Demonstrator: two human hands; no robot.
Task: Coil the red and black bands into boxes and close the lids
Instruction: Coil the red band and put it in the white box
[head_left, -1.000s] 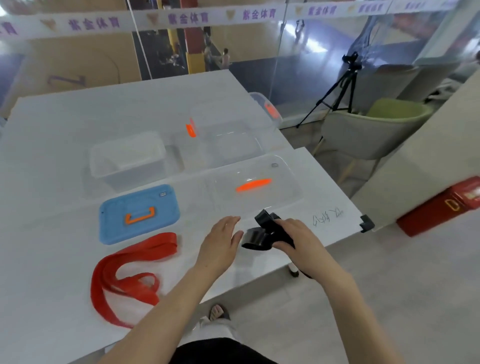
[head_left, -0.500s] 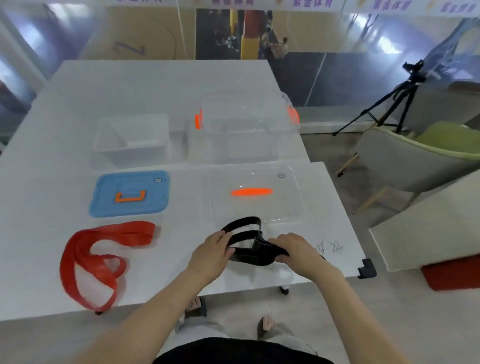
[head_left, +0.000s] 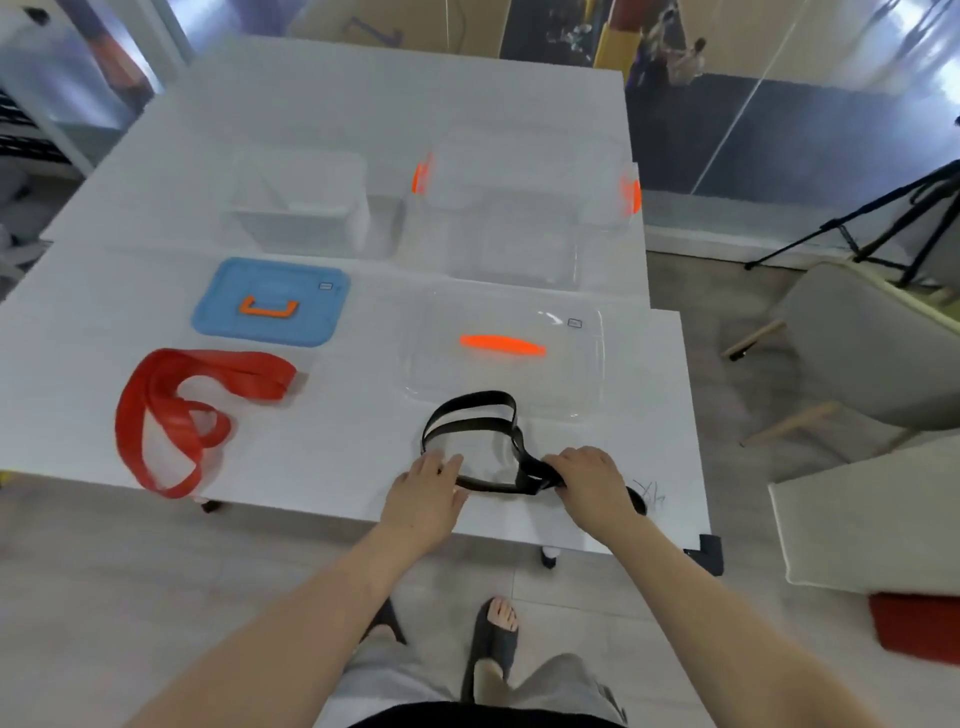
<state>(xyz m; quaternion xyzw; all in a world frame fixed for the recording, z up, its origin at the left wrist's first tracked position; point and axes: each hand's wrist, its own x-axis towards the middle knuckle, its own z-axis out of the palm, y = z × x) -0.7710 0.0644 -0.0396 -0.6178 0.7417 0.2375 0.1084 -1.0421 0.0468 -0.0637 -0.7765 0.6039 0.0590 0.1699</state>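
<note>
Black band (head_left: 478, 396) lies looped on table (head_left: 337, 441), right grip (head_left: 587, 480) clasping one end, left grip (head_left: 423, 486) pressing it flat; folding seems next

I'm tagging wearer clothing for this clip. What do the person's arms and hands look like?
The left forearm and right forearm are bare, no sleeves in view. The left hand and right hand wear no gloves; no watch, bracelet or ring shows.
</note>
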